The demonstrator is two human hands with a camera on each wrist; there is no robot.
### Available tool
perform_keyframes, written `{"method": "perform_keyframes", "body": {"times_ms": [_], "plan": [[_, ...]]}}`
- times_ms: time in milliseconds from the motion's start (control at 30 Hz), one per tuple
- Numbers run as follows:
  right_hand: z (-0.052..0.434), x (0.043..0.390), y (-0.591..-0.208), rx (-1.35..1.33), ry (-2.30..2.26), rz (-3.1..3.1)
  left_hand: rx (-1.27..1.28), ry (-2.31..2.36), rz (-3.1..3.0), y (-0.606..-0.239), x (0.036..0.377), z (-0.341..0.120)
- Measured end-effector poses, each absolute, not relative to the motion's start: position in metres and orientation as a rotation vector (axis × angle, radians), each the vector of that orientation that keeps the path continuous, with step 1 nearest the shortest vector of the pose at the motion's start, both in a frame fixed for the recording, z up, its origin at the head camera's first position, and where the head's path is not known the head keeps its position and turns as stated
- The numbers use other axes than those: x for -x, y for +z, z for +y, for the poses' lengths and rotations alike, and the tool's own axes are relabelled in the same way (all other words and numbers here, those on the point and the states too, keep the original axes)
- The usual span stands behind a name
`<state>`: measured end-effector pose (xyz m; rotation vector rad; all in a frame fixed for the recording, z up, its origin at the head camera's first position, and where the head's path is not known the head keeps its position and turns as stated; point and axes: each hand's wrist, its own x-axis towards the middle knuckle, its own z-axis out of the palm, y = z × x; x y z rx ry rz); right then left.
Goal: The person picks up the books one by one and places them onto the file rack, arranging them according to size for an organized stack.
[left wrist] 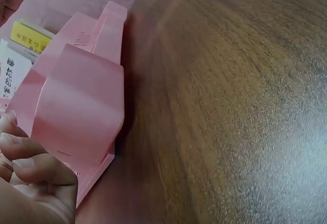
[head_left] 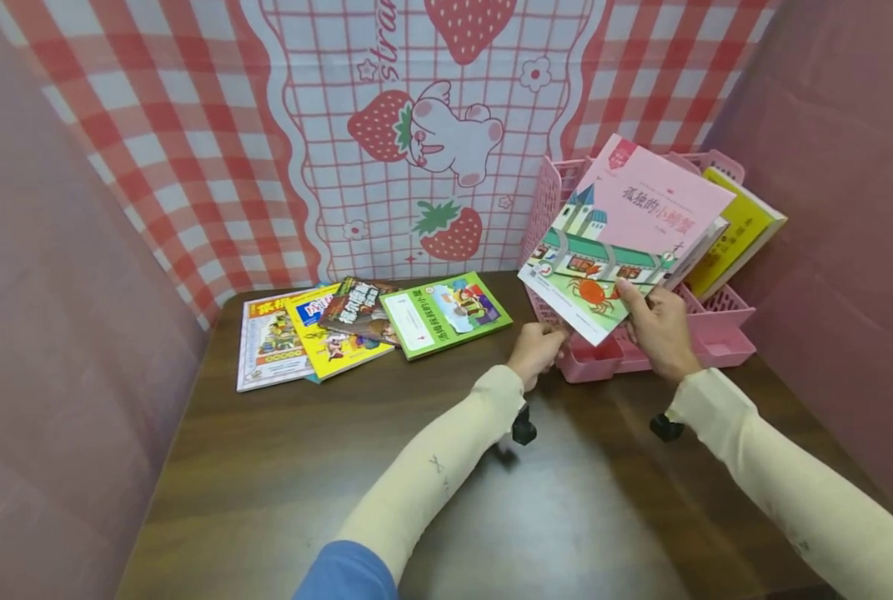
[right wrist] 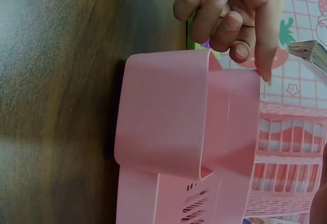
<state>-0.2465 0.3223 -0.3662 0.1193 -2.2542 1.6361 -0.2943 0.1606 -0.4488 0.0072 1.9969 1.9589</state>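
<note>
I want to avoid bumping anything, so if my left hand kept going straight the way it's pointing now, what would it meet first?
Most likely the pink rack: your left hand already sits at its front left corner, below the pink book. Depth is hard to judge, so contact is uncertain.

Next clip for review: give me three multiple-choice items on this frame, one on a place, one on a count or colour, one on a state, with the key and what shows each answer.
1. Where does the pink-covered picture book sit?
A. flat on the table
B. held up at the pink plastic book rack
C. on the floor

2. What colour is the cover of the flat book lying nearest the rack?
A. green
B. black
C. white

3. What is the right hand doing?
A. resting open on the brown wooden table
B. holding the picture book's lower edge in its grip
C. pointing at the curtain

Key: 1 B, its lower corner hangs at the rack's front; 2 A, the head view shows a green cover; 3 B, the thumb lies over the cover's bottom edge.
</note>
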Motion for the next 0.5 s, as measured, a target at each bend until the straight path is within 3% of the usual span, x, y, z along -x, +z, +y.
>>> {"method": "perform_keyframes", "body": {"times_ms": [500], "plan": [[0.351, 0.255, -0.371, -0.006, 1.445, -2.308, -0.046, 1.915, 1.882, -0.446, 0.301, 0.16]]}}
